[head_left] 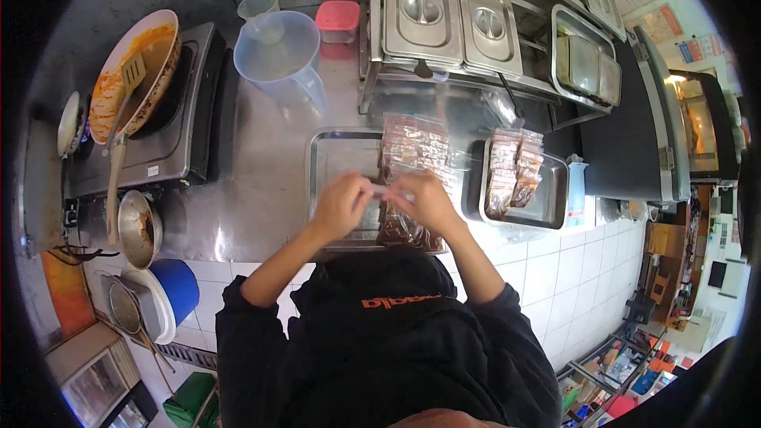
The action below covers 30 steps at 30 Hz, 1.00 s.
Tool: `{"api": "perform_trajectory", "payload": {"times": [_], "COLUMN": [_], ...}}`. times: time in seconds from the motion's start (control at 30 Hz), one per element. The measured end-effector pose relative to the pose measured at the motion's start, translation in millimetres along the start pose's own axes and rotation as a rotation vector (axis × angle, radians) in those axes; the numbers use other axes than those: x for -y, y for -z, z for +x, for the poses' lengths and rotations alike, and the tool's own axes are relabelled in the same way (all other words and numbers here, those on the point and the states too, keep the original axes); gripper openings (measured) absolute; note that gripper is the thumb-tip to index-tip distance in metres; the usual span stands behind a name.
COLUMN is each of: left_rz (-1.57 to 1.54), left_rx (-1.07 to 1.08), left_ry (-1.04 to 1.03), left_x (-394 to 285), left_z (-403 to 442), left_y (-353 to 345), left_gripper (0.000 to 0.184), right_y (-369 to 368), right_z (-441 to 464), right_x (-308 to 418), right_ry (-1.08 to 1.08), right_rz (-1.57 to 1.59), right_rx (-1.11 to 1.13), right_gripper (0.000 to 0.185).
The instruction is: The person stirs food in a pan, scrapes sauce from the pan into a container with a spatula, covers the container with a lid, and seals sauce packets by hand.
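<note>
Left hand: your left hand (pixel 342 206), fingers curled in, thumb and fingertips pinching one end of a small, pale, translucent strip (pixel 379 190).
Right hand: your right hand (pixel 426 201), fingertips pressed together on the strip's other end.
Held strip: between your two hands, above the middle tray; you cannot tell from this view whether it is a packet's top edge.
Middle tray: a shallow, rectangular, stainless-steel tray (pixel 345 152), near the front edge of the grey metal bench (pixel 265 162).
Middle tray contents: flat, clear plastic packets with reddish-brown filling (pixel 414 141), layered in its right half from back edge to front edge, partly hidden by your hands.
Right tray: a smaller, deeper, rectangular steel tray (pixel 552 194), well to your right, near the bench's front edge.
Right tray contents: two rows of similar reddish-brown packets (pixel 514 168), toward its left edge.
Bench, back left: a large, translucent blue plastic jug (pixel 273 67); beside it, a pink-lidded plastic box (pixel 338 22).
</note>
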<state>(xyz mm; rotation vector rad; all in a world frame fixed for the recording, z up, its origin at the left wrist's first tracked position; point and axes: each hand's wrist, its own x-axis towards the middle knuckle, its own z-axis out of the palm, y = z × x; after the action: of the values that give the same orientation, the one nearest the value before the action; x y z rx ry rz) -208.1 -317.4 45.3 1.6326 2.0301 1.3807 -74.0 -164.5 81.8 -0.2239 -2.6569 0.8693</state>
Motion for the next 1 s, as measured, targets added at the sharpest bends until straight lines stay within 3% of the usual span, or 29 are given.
{"api": "perform_trajectory", "payload": {"times": [0.07,0.1,0.13,0.17,0.23,0.3,0.37,0.47,0.53,0.67,0.77,0.9,0.97,1.0], "left_rz": [-0.058,-0.186,-0.314,-0.315,-0.267,-0.272,-0.144,-0.042,-0.041,-0.156,-0.203,-0.316,-0.286,-0.165], "left_rx": [0.052,0.133,0.212,0.217,0.207,0.236,0.147,0.041,0.055,0.021,-0.025,-0.005,0.044,0.0], "left_ry": [0.112,0.273,0.434,0.432,0.406,0.498,0.47,0.403,0.452,0.595,0.504,0.592,0.554,0.314], "left_x": [-19.9,-24.8,-25.9,-21.0,-2.5,0.5,-8.0,-13.1,-18.2,-13.7,-5.5,-19.5,-32.6,-46.4], "left_z": [-14.8,-20.3,-24.4,-29.4,-41.3,-41.9,-38.0,-38.9,-38.1,-44.1,-48.6,-44.8,-37.9,-28.1], "left_y": [-15.4,-27.5,-39.3,-53.1,-86.1,-98.8,-99.7,-99.8,-95.8,-100.9,-104.6,-95.1,-87.4,-81.5], "left_gripper": [0.013,0.014,0.016,0.016,0.018,0.019,0.021,0.022,0.024,0.025,0.028,0.022,0.017,0.015], "right_y": [14.8,18.3,21.0,21.2,-8.5,-24.6,-28.7,-34.0,-31.7,-36.0,-33.8,-28.0,0.6,20.3], "right_z": [-22.9,-29.5,-36.2,-42.6,-69.3,-81.9,-87.4,-87.9,-85.1,-95.3,-97.9,-104.0,-104.6,-108.1], "right_x": [15.1,12.6,9.3,6.4,-19.8,-25.7,-23.7,-19.3,-14.4,-27.3,-26.9,-16.3,-4.1,-4.3], "right_ry": [-0.321,-0.326,-0.492,-0.657,-0.66,-0.598,-0.633,-0.708,-0.918,-0.889,-0.854,-0.762,-0.675,-0.679], "right_rz": [0.202,0.204,0.209,0.212,0.179,-0.109,-0.101,-0.155,-0.021,0.099,0.108,0.267,0.301,0.286], "right_rx": [0.091,0.089,0.201,0.313,0.269,0.127,0.066,-0.027,0.05,0.054,0.104,-0.05,-0.049,-0.06], "right_gripper": [0.018,0.018,0.018,0.018,0.021,0.021,0.024,0.029,0.03,0.032,0.029,0.022,0.021,0.021]}}
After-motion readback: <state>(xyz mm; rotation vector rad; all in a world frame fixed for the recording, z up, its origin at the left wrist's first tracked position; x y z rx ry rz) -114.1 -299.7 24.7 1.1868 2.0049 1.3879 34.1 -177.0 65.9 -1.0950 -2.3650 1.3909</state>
